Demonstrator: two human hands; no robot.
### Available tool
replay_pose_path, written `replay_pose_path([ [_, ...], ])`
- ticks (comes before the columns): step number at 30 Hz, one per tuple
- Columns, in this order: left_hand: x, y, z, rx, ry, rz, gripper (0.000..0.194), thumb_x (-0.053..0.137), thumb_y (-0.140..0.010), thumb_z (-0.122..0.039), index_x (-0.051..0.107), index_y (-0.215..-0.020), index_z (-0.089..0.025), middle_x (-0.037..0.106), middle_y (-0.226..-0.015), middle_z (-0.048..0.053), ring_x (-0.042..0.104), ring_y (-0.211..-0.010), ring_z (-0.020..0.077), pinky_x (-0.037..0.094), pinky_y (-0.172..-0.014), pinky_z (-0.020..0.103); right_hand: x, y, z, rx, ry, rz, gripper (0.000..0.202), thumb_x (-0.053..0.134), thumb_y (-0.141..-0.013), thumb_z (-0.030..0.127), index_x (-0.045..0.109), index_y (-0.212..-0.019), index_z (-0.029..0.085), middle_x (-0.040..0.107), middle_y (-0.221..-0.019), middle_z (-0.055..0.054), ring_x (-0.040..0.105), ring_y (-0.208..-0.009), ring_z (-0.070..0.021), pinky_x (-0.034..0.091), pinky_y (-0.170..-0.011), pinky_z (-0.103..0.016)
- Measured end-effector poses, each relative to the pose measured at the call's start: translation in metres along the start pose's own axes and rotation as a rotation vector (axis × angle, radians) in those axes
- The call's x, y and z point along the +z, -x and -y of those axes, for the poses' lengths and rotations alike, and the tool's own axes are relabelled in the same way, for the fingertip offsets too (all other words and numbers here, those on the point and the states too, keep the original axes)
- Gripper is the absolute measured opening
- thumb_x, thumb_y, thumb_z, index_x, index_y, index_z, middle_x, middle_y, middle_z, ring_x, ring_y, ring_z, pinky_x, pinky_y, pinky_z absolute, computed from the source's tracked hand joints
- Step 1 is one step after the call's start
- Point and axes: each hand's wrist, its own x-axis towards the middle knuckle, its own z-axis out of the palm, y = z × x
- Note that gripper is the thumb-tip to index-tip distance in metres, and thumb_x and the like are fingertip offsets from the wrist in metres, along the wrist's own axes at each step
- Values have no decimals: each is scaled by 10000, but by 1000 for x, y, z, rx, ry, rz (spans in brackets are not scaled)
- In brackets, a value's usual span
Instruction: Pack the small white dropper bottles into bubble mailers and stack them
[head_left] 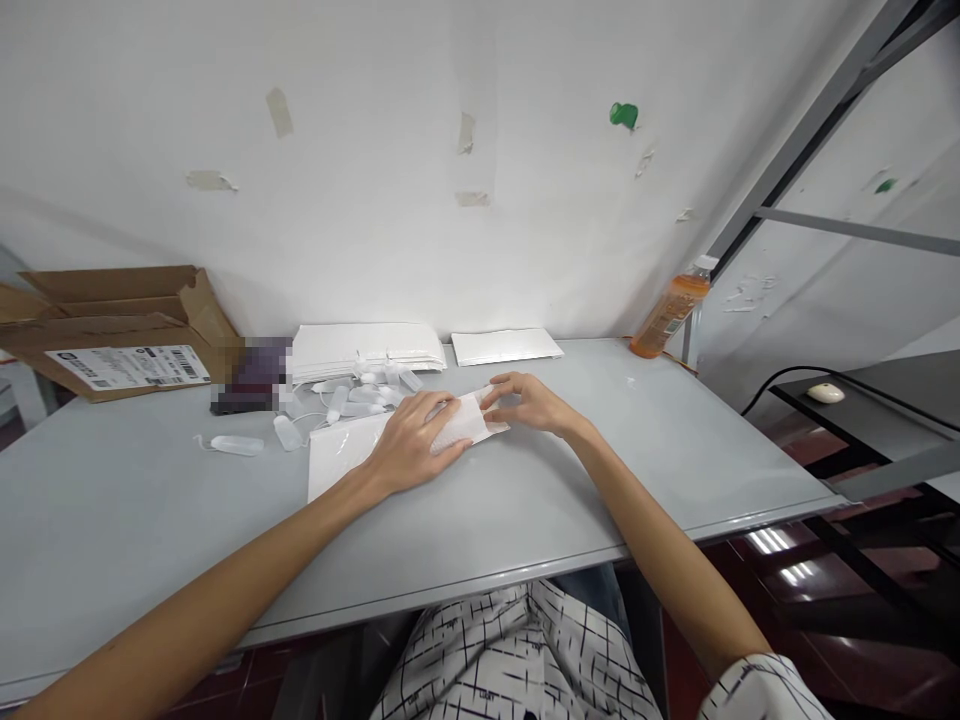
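A white bubble mailer [341,452] lies slanted on the grey table, its far end raised slightly. Across its middle my left hand [415,438] grips it, with the thumb along the near edge and the fingers on top. My right hand [529,402] curls its fingers and thumb around the mailer's right end, at the flap. Whatever is inside the mailer is hidden. Just beyond my left hand lie several small translucent plastic pouches or tubes [366,394] with thin loops. One such translucent piece [237,445] sits apart to the left.
A stack of white mailers [367,348] and a single flat mailer [507,345] rest by the wall. An open cardboard box [135,340] and a dark pixelated item [259,375] stand left. An orange drink bottle [670,312] leans at back right. The table edge [480,580] runs before my body.
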Motion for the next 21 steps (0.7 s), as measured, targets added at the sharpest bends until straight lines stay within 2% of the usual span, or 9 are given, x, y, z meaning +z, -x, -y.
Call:
replay_pose_path([
  [3,0,0,0,0,-9,3,390,604,-906,-392,600,-1174,-109,633,-1137,154,608,-990,274,515,-842,427,1,0,-2,-32,24,29,142,705,-713,228,794,-823,216,564,-1322,-107,480,-1287,-311,404,-1017,-394],
  [7,0,0,-1,3,-13,10,384,596,-907,-396,595,-1177,-123,630,-1143,150,608,-999,274,511,-845,426,11,-3,-3,-76,-19,73,172,674,-696,163,798,-810,201,556,-1326,-89,542,-1221,-288,452,-964,-354],
  [12,0,0,0,6,-17,18,394,600,-902,-394,589,-1189,-124,626,-1141,150,606,-987,274,513,-830,424,19,-5,0,-117,-95,92,234,649,-665,91,797,-813,196,569,-1329,-95,471,-1316,-301,470,-939,-340],
  [14,0,0,0,7,-11,22,389,595,-905,-392,588,-1190,-127,623,-1141,149,604,-989,271,514,-834,425,16,-3,2,-127,-111,109,220,662,-693,123,800,-842,207,589,-1321,-93,428,-1357,-309,456,-968,-361],
  [17,0,0,0,6,-9,17,393,583,-915,-401,584,-1203,-134,619,-1141,147,599,-996,269,514,-846,428,5,-1,2,-112,-113,102,200,717,-744,274,800,-923,243,606,-1330,-81,415,-1369,-319,408,-1037,-419],
  [19,0,0,0,6,-9,20,399,569,-923,-411,580,-1211,-135,615,-1148,148,597,-1005,269,511,-857,429,-4,0,0,-84,-117,45,231,744,-737,327,793,-948,245,633,-1296,-84,466,-1328,-308,395,-1052,-433],
  [21,-1,0,0,0,-14,48,416,554,-928,-430,575,-1218,-133,602,-1175,155,588,-1029,275,503,-874,432,-12,0,-2,-36,-141,-23,213,729,-757,319,782,-935,214,690,-1179,-93,589,-1181,-270,464,-968,-391],
])
